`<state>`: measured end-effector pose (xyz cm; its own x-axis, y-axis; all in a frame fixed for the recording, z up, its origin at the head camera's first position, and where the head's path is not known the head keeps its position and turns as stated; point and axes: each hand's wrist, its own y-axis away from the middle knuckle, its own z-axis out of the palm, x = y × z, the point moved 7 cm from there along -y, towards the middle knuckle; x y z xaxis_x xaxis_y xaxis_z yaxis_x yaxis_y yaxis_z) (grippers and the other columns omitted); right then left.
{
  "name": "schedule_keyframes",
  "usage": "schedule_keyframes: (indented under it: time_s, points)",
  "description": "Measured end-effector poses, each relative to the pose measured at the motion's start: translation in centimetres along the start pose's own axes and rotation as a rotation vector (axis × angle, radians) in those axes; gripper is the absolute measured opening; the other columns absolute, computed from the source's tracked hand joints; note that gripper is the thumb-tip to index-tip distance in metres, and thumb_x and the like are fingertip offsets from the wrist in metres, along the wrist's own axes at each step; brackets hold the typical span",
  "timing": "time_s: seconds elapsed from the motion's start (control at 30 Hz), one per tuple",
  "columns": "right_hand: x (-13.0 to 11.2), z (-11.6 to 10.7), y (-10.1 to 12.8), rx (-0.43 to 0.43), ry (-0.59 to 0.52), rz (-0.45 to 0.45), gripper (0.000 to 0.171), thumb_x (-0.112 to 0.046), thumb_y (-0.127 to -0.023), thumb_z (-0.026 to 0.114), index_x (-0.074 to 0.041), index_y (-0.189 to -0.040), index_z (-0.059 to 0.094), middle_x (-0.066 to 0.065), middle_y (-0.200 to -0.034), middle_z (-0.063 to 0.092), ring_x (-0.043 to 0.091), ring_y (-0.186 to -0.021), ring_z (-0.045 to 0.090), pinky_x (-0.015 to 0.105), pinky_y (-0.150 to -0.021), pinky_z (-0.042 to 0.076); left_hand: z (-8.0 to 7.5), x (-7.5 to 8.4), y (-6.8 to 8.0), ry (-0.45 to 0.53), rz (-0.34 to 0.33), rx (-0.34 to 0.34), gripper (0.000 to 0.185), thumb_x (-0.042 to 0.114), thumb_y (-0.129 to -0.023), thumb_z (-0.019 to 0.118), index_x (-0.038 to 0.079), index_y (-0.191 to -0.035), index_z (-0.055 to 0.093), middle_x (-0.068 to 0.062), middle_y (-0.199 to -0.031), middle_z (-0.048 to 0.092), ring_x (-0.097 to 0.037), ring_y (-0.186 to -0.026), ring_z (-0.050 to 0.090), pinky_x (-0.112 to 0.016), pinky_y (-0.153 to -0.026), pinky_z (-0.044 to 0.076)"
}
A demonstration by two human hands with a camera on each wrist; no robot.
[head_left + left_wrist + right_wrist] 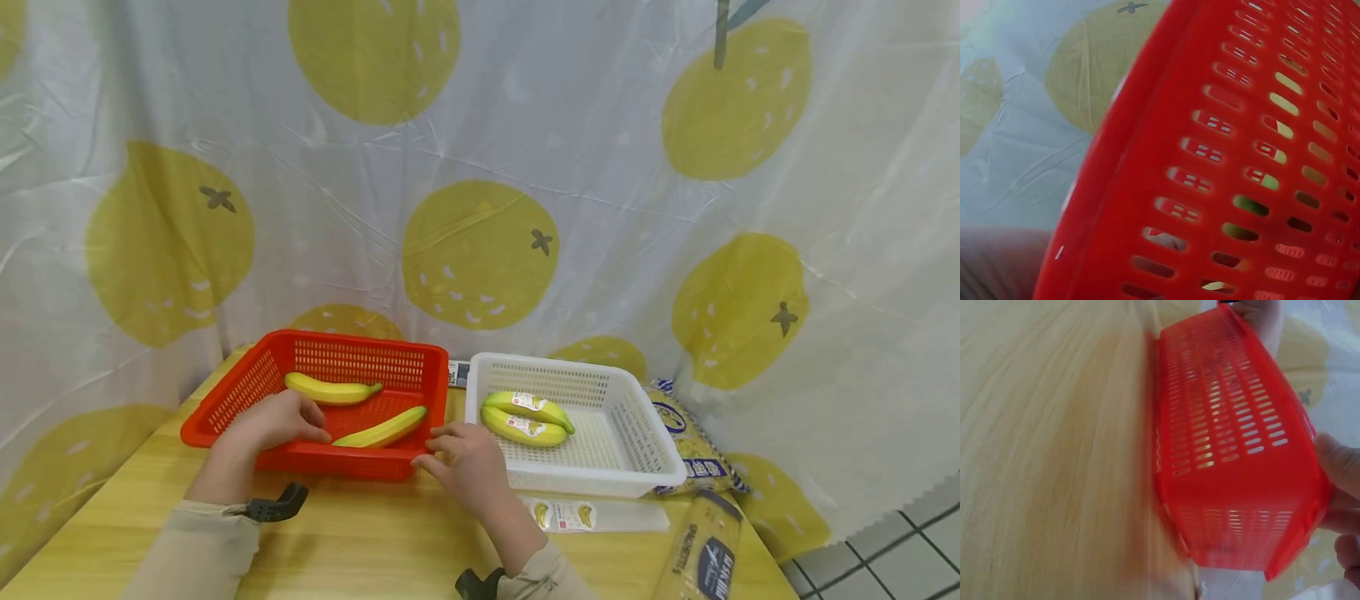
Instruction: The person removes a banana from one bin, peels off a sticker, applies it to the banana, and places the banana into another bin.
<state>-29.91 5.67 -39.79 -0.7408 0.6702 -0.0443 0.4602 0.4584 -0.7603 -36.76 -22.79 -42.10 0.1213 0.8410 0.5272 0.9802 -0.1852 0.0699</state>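
Note:
My right hand (468,462) grips the front right corner of the red basket (352,461), with the thumb (1342,464) on the rim in the right wrist view. My left hand (279,421) reaches over the basket's front rim, fingers bent down inside it; I cannot tell whether they hold anything. Just right of those fingers lies one plain banana (386,428), and another banana (330,390) lies behind it along the back. In the left wrist view the basket's slotted wall (1141,137) fills most of the picture.
A white basket (577,479) on the right holds two labelled bananas (528,417). Before it lies a strip with banana stickers (577,515). A spaghetti packet (705,546) and a yellow bag (693,446) are at the right edge. A fruit-print curtain (480,150) hangs behind.

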Motion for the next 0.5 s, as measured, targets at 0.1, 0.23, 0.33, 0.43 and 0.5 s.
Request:
schedule_keyframes:
  time_s: [0.1, 0.23, 0.33, 0.43, 0.5]
  points:
    - [0.0, 0.1, 0.0, -0.009, -0.012, 0.017, 0.026, -0.039, -0.075, 0.092, -0.016, -0.083, 0.083, -0.003, -0.093, 0.079, 0.011, -0.084, 0.072, 0.026, -0.075, 0.056, 0.2, 0.0, -0.1, -0.017, 0.001, -0.032, 0.034, 0.03, -0.08, 0.087, 0.007, -0.104, 0.078, -0.006, -0.102, 0.076, -0.022, -0.09, 0.065, -0.048, -0.084, 0.054]
    - [0.0, 0.2, 0.2, -0.006, -0.013, 0.023, 0.027, -0.038, -0.074, 0.093, -0.016, -0.082, 0.082, -0.003, -0.093, 0.079, 0.011, -0.084, 0.072, 0.026, -0.076, 0.056, 0.6, 0.0, -0.5, -0.027, 0.016, -0.081, 0.026, 0.024, -0.081, 0.086, 0.008, -0.101, 0.078, -0.003, -0.099, 0.075, -0.019, -0.087, 0.062, -0.043, -0.084, 0.054]
    - [0.0, 0.0, 0.2, 0.007, -0.012, 0.022, 0.026, -0.038, -0.073, 0.093, -0.016, -0.082, 0.082, -0.004, -0.093, 0.079, 0.011, -0.084, 0.072, 0.027, -0.076, 0.056, 0.9, 0.4, -0.7, -0.006, 0.061, -0.116, 0.018, 0.022, -0.084, 0.084, 0.01, -0.097, 0.078, 0.0, -0.093, 0.074, -0.017, -0.084, 0.061, -0.039, -0.081, 0.054]
    - [0.0, -0.1, 0.2, 0.013, -0.017, 0.02, 0.026, -0.038, -0.073, 0.093, -0.016, -0.081, 0.082, -0.004, -0.092, 0.079, 0.01, -0.084, 0.072, 0.026, -0.076, 0.056, 1.3, 0.7, -1.0, 0.026, 0.063, -0.141, 0.021, 0.032, -0.087, 0.081, 0.012, -0.087, 0.077, 0.004, -0.078, 0.067, -0.015, -0.075, 0.057, -0.034, -0.073, 0.049]
    - [0.1, -0.2, 0.1, 0.013, -0.018, 0.023, 0.026, -0.038, -0.073, 0.093, -0.016, -0.081, 0.082, -0.004, -0.092, 0.078, 0.01, -0.084, 0.072, 0.026, -0.076, 0.055, 1.7, 1.0, -1.2, 0.032, 0.06, -0.154, 0.029, 0.042, -0.087, 0.08, 0.013, -0.081, 0.075, 0.006, -0.069, 0.06, -0.013, -0.07, 0.055, -0.031, -0.069, 0.045]
